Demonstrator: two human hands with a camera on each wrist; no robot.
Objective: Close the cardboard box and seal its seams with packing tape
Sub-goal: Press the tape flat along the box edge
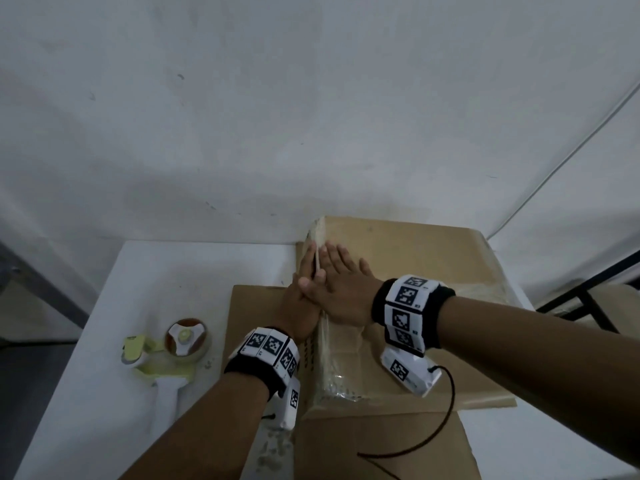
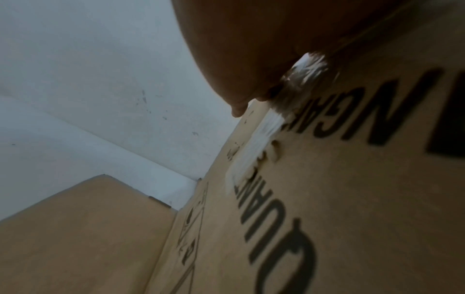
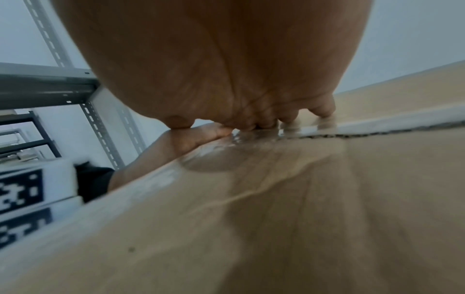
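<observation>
A brown cardboard box [image 1: 415,258] stands on a white table [image 1: 156,271], its top closed. Clear packing tape [image 1: 332,362] runs along the top left edge and folds down the printed side [image 2: 352,199]. My left hand [image 1: 306,271] lies flat against that side, fingers straight, pressing the tape [image 2: 256,143]. My right hand [image 1: 337,261] presses flat on the box top [image 3: 302,199] right beside it, fingers straight over the glossy tape [image 3: 251,139]. The two hands touch at the edge. A yellow-and-white tape dispenser [image 1: 173,351] with a brown roll lies on the table to the left.
A cardboard panel [image 1: 256,323] juts out left at the box's foot. The white wall stands close behind the box. A black frame [image 1: 588,299] is at the right, grey metal shelving [image 3: 50,85] to the left. A black cable [image 1: 446,410] hangs from my right wrist.
</observation>
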